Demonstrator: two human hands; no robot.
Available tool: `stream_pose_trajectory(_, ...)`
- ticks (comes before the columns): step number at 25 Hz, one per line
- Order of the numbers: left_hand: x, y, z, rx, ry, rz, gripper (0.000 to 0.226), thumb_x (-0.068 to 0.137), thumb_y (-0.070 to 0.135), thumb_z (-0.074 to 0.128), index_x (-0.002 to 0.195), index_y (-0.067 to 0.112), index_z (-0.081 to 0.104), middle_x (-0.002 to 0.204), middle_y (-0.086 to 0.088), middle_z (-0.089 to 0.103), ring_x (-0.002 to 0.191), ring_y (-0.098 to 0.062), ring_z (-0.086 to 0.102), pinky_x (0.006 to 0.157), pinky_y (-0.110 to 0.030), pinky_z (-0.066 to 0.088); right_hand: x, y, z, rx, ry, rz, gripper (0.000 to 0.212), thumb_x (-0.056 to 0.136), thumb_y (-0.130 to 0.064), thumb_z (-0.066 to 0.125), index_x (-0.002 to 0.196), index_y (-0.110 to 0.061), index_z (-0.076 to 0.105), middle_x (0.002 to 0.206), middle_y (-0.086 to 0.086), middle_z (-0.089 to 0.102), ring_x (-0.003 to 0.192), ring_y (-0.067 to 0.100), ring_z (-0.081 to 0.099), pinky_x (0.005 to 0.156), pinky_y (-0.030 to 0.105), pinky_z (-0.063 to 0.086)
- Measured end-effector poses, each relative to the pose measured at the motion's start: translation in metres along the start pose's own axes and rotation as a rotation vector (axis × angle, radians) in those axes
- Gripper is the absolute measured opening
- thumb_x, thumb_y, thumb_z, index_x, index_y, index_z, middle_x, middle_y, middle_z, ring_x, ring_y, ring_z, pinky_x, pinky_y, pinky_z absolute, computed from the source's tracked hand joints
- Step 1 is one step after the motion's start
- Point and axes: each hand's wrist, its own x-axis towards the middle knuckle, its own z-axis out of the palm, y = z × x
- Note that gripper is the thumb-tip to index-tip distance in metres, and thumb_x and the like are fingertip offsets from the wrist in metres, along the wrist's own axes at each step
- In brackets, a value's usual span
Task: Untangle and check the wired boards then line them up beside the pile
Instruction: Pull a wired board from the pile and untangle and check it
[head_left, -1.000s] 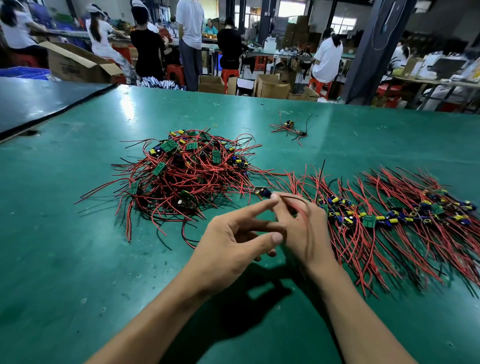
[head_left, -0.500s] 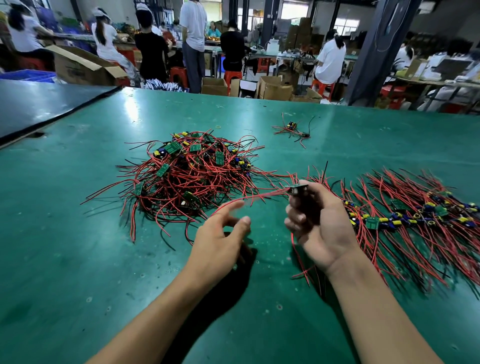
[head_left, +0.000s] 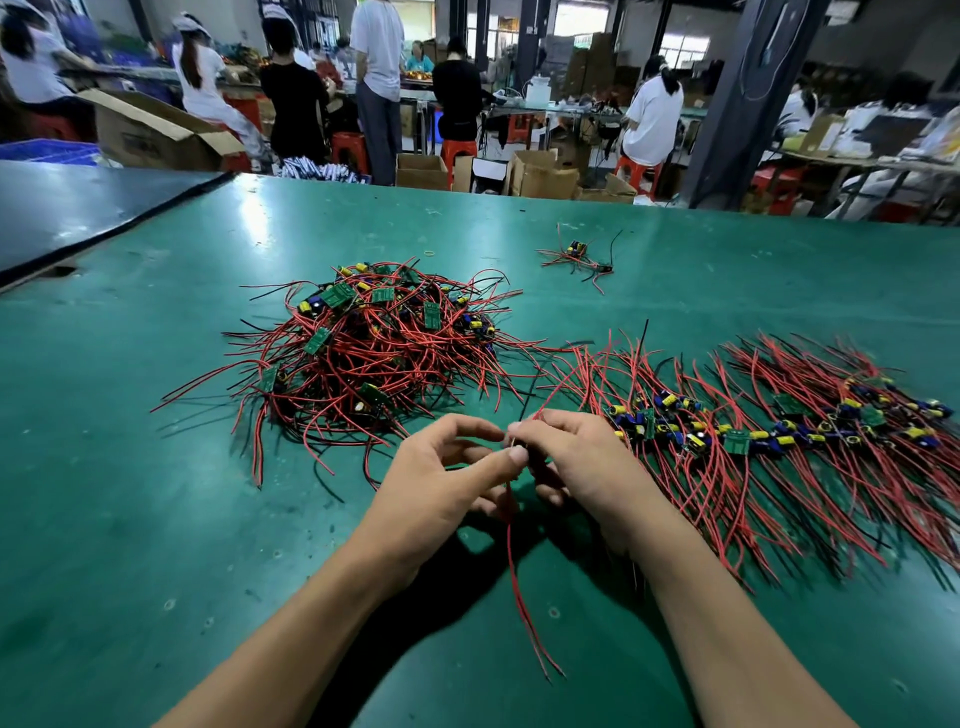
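Holding one wired board (head_left: 525, 460) between them, both hands meet low over the green table (head_left: 156, 519).

Left hand (head_left: 441, 483): thumb and forefinger are closed in a pinch on the board's wiring, tips against the right hand's fingertips. The remaining fingers are curled underneath; their contact cannot be determined.

Right hand (head_left: 576, 462): fingers (head_left: 550, 423) are curled around the board, which is largely hidden inside the grip. Only a dark sliver shows at the meeting point of the two hands.

Red leads (head_left: 510, 561) hang from below the pinch and trail towards the wearer, ends lying loose on the table surface. One further red lead rises from above the right fingertips.

Tangled pile (head_left: 374, 353): lies beyond the fingers and to their left, near but not touching them. Green boards and yellow-blue components are mixed through red and black wire.

Laid-out row (head_left: 779, 431): begins just beside the right hand's knuckles and runs away to the right of the fingers, boards along the middle, leads fanned to both sides.

A stray bunch (head_left: 576, 257) of wired parts lies well beyond the fingertips, apart from both groups. A rubber band (head_left: 430, 253) lies past the pile.
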Motion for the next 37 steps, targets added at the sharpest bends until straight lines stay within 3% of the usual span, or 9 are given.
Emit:
stream_pose_trajectory(7,0.001,0.002,-0.001,-0.11,-0.031,-0.11,0.018,0.092,0.002,0.059,0.11,0.001,0.061,0.078,-0.013,0.073,0.052,-0.017,0.065,0.049,-0.024,0.054,0.0,0.003,-0.005,0.06,-0.033,-0.115,0.03,0.084,-0.042,0.073,0.079,-0.013,0.076,0.06,-0.004,0.053,0.046,0.007,0.04,0.042,0.015,0.031)
stream_pose_trajectory(11,0.0,0.006,-0.002,-0.152,-0.082,-0.145,0.015,0.091,0.002,0.058,0.097,0.005,0.072,0.082,-0.018,0.073,0.052,-0.016,0.065,0.047,-0.022,0.052,0.001,-0.001,-0.007,0.167,-0.02,-0.088,0.037,0.075,-0.053,0.07,0.076,-0.017,0.078,0.059,-0.007,0.054,0.044,0.007,0.039,0.042,0.014,0.028)
stream_pose_trajectory(15,-0.001,0.005,0.002,-0.158,-0.096,-0.126,0.009,0.087,0.015,0.065,0.084,0.01,0.071,0.08,-0.013,0.072,0.058,-0.02,0.069,0.05,-0.021,0.053,0.0,-0.001,-0.005,0.212,-0.058,-0.044,0.039,0.074,-0.055,0.073,0.076,-0.017,0.077,0.057,0.001,0.047,0.043,0.008,0.04,0.041,0.018,0.031)
stream_pose_trajectory(19,-0.002,0.002,0.002,-0.096,-0.107,-0.122,0.024,0.076,0.029,0.071,0.089,0.01,0.066,0.087,-0.016,0.075,0.071,-0.029,0.073,0.065,-0.03,0.055,-0.001,0.001,0.0,0.198,-0.13,-0.031,0.042,0.075,-0.058,0.074,0.077,-0.016,0.075,0.075,0.015,0.052,0.054,0.016,0.047,0.051,0.027,0.038)
stream_pose_trajectory(23,-0.003,0.003,0.0,-0.068,-0.152,-0.179,0.009,0.082,0.019,0.071,0.079,0.012,0.074,0.08,-0.016,0.073,0.062,-0.025,0.068,0.066,-0.03,0.054,-0.002,0.004,0.001,0.179,-0.144,0.002,0.041,0.076,-0.057,0.075,0.074,-0.016,0.072,0.059,0.007,0.055,0.043,0.016,0.045,0.047,0.025,0.041)
stream_pose_trajectory(27,-0.003,0.005,0.0,-0.103,-0.19,-0.233,0.015,0.089,0.011,0.063,0.079,0.009,0.075,0.073,-0.015,0.068,0.057,-0.021,0.064,0.06,-0.029,0.053,-0.003,0.006,0.004,0.25,-0.144,0.014,0.04,0.073,-0.053,0.079,0.075,-0.015,0.071,0.053,0.003,0.052,0.038,0.014,0.045,0.04,0.022,0.044)
stream_pose_trajectory(30,-0.004,0.006,0.003,-0.094,-0.163,-0.22,0.021,0.091,0.01,0.06,0.076,0.009,0.074,0.072,-0.015,0.067,0.057,-0.023,0.064,0.06,-0.03,0.053,-0.003,0.008,0.005,0.249,-0.163,-0.018,0.042,0.072,-0.055,0.079,0.086,-0.015,0.076,0.057,0.0,0.056,0.042,0.009,0.046,0.041,0.021,0.044)
stream_pose_trajectory(35,-0.008,0.005,0.006,-0.05,-0.188,-0.167,0.019,0.092,0.009,0.059,0.082,0.01,0.076,0.074,-0.015,0.071,0.058,-0.025,0.066,0.059,-0.032,0.05,-0.007,0.006,-0.001,0.161,-0.414,0.058,0.046,0.084,-0.049,0.074,0.116,-0.016,0.074,0.084,0.013,0.063,0.056,0.014,0.047,0.043,0.02,0.045)
stream_pose_trajectory(37,-0.008,0.005,0.007,-0.089,-0.197,-0.177,0.021,0.092,0.007,0.058,0.078,0.008,0.074,0.07,-0.016,0.068,0.054,-0.026,0.063,0.054,-0.029,0.05,-0.009,0.005,-0.006,0.224,-0.477,0.083,0.042,0.088,-0.043,0.072,0.12,-0.017,0.072,0.081,0.01,0.063,0.056,0.013,0.051,0.047,0.021,0.05)
